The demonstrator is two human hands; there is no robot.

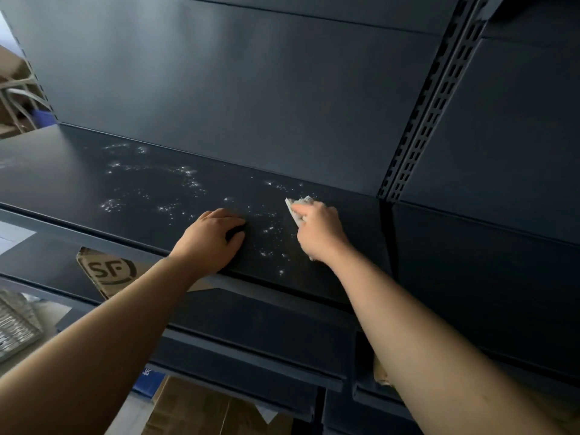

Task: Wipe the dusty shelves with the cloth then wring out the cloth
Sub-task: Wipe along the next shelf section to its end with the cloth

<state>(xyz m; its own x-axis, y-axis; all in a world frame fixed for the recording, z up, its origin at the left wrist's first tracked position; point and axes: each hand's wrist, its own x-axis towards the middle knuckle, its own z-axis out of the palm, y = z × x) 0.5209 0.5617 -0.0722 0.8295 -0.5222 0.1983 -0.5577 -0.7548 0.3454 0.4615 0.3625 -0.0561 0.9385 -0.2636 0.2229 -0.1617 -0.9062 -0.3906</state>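
A dark blue metal shelf (94,189) runs across the view, speckled with pale dust spots from the left to the middle. My right hand (320,230) presses a light grey cloth (298,205) flat on the shelf near its right end; only the cloth's far edge and a bit by my wrist show. My left hand (212,238) rests palm down at the shelf's front edge, fingers curled over it, holding nothing.
A slotted upright post (430,108) divides this bay from the shelf bay on the right. Lower shelves sit beneath, one with a cardboard box marked SF (106,271). More cardboard boxes (194,409) lie below, and a wire rack (15,328) is at the lower left.
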